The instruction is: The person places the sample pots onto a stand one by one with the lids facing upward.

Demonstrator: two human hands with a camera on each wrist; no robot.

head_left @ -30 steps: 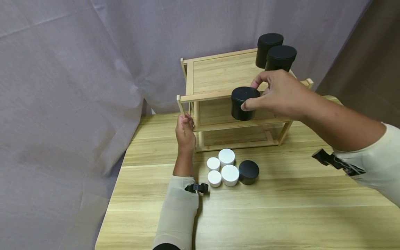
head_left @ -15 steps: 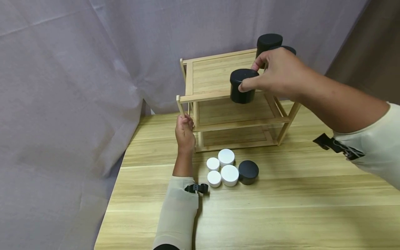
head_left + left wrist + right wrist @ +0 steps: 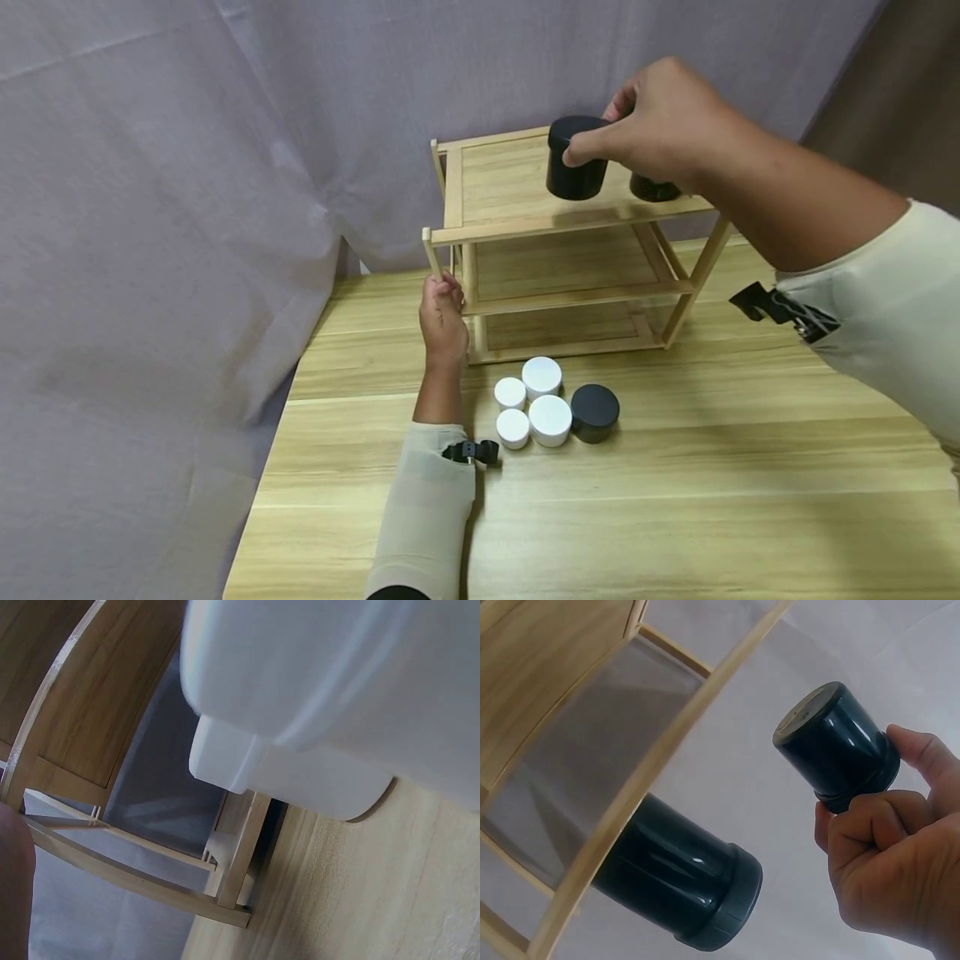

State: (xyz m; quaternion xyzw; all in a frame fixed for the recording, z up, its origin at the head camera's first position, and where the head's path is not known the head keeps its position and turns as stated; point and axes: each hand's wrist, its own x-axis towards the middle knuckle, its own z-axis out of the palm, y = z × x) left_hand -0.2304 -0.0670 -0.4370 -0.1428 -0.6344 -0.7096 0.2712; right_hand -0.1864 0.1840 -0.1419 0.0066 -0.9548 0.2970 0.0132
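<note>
My right hand pinches a black lidded jar by its lid, with thumb and fingers on either side. In the head view the jar hangs upright above the rack's top shelf. Behind the hand, another black jar stands at the shelf's right end, mostly hidden; the right wrist view shows a standing black jar more fully, apart from the held jar. My left hand grips the front left leg of the wooden rack.
Several white jars and a low black jar stand close together on the wooden table, before the rack. White jars fill much of the left wrist view. A grey curtain hangs behind and to the left.
My right hand has lifted the black jar from in front of the rack to above its top shelf. The black jars behind are now mostly covered by the hand. My left hand stays put.
</note>
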